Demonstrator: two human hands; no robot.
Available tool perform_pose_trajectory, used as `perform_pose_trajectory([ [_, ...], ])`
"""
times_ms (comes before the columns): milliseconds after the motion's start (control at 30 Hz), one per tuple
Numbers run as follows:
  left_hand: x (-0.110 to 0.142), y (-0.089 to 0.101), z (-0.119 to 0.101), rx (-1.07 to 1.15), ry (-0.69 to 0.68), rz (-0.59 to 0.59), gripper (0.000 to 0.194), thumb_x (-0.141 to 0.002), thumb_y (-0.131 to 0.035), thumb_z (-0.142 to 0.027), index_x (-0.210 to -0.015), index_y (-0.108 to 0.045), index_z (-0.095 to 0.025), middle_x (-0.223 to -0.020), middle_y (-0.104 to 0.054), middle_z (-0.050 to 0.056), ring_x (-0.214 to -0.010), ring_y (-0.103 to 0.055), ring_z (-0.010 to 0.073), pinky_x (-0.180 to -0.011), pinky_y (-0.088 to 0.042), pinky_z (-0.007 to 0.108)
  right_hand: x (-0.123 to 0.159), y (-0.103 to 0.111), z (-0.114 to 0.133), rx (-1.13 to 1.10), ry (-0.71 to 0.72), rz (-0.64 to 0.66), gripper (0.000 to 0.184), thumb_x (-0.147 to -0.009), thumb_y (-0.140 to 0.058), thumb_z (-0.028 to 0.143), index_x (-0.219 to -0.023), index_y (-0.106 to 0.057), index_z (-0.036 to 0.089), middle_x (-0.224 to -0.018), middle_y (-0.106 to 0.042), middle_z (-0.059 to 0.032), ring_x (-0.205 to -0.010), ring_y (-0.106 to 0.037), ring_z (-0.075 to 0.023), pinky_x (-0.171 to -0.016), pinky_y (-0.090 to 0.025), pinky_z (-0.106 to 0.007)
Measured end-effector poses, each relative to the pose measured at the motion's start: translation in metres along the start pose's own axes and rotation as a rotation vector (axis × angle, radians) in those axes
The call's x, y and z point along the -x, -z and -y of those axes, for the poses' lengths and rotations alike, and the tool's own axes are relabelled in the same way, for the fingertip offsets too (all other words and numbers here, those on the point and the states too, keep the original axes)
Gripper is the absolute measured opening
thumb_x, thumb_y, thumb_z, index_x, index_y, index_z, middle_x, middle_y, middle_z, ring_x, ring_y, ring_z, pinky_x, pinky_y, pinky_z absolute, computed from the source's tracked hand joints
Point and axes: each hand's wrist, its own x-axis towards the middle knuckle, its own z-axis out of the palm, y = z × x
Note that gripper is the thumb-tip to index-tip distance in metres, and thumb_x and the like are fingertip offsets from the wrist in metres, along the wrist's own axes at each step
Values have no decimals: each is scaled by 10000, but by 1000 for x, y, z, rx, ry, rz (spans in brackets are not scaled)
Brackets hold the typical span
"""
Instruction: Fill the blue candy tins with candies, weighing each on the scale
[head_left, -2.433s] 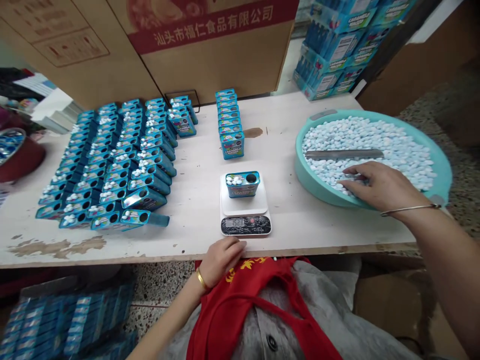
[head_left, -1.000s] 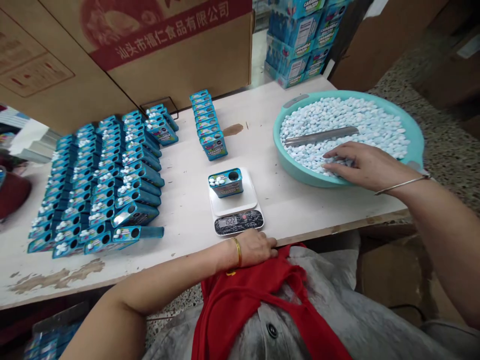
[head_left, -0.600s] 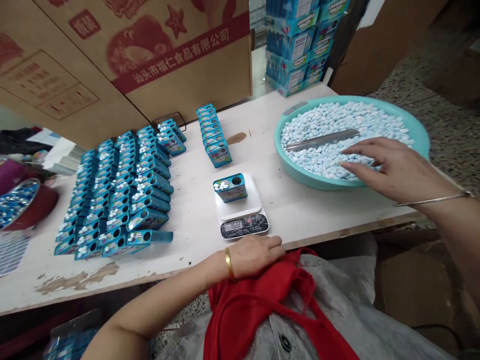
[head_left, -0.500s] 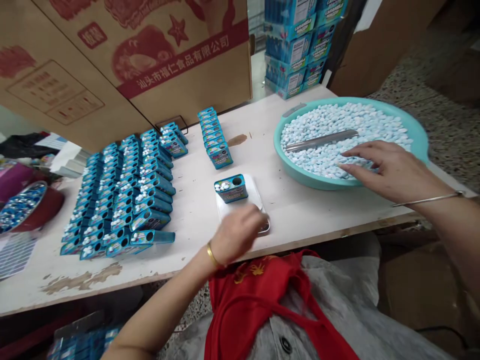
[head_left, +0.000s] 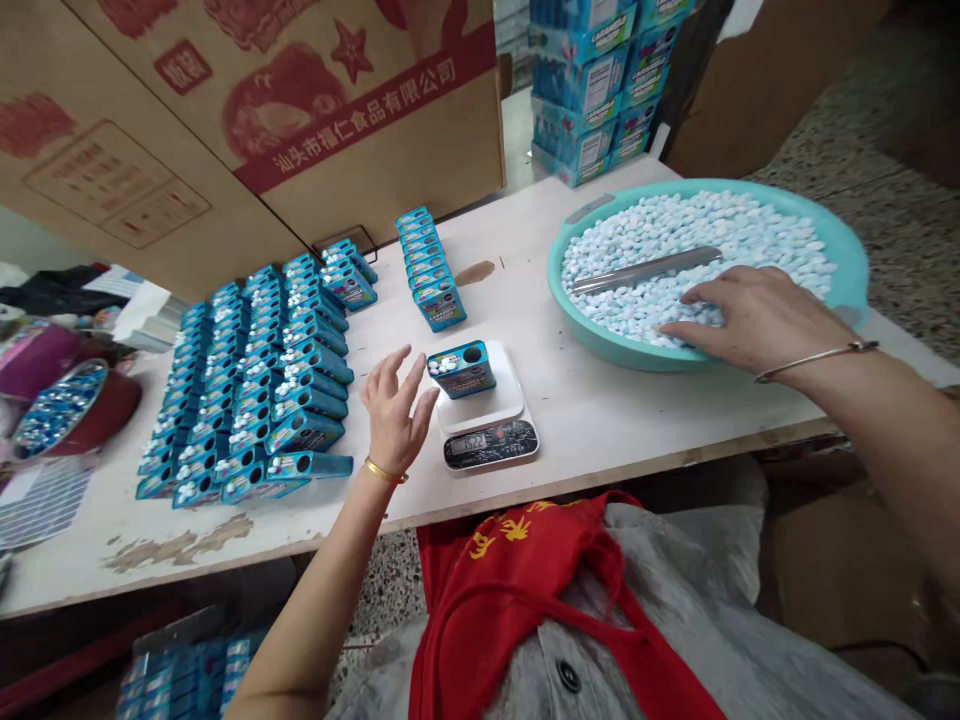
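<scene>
My left hand [head_left: 394, 410] is raised above the table, open with fingers spread, just left of a blue tin [head_left: 461, 370] and not touching it. The tin, with white mints showing at its open top, stands on a white digital kitchen scale [head_left: 484, 425]. My right hand [head_left: 750, 320] rests on a heap of pale blue-white mints [head_left: 697, 235] in a round teal basin [head_left: 581, 315], its fingers apart. A flat metal scraper [head_left: 645, 270] lies on the mints, beyond that hand.
Several rows of open blue tins [head_left: 247, 390] fill the table's left side, with a stacked line of tins [head_left: 431, 270] behind the scale. Large cardboard cartons [head_left: 375, 130] stand at the back. Packaged boxes [head_left: 585, 90] are piled behind, and a red bowl [head_left: 112, 405] sits far left.
My left hand has lifted from the table's front edge, passed over the scale and now stands open beside the tin. My right hand has stayed in the mints, shifting slightly.
</scene>
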Motion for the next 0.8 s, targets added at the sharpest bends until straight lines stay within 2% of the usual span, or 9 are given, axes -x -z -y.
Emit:
perform_pose_trajectory([
  [100,6,-2,2,3,-22,32,448,-912,-421,-443,-1301,-497,-233,-1404,-423,107,-1290,-360,266,-1032,-278,435,-8,1,5,-6,19,65,391,-788,-526,486,-937,-663,151,-915,-606,-147,-896,-565,-317,-781,-450,-394],
  [300,5,-3,3,-1,-27,57,455,-908,-432,-438,-1312,-482,-235,-1417,-414,110,-1321,-337,268,-1053,-269,448,-17,11,15,-56,-17,221,265,-794,-506,367,-896,-639,161,-895,-608,-128,-827,-581,-276,-698,-444,-358],
  [433,6,-2,5,4,-22,54,459,-908,-436,-433,-1321,-470,-235,-1423,-405,109,-1329,-329,264,-1058,-271,449,-22,13,14,-35,5,282,308,-797,-476,375,-919,-660,161,-952,-619,-141,-874,-582,-295,-702,-446,-369],
  [567,6,-1,5,-1,-34,65,448,-906,-439,-432,-1310,-481,-245,-1429,-399,102,-1335,-323,262,-1058,-272,449,-27,10,9,-78,61,361,319,-771,-503,404,-931,-672,186,-972,-641,-111,-886,-593,-290,-716,-459,-375],
  [800,0,2,-5,-102,-108,71,441,-871,-513,-443,-1254,-530,-224,-1426,-413,114,-1348,-306,279,-1066,-234,455,-24,8,14,-4,58,341,269,-801,-464,342,-926,-653,198,-993,-636,-104,-906,-589,-288,-700,-456,-372],
])
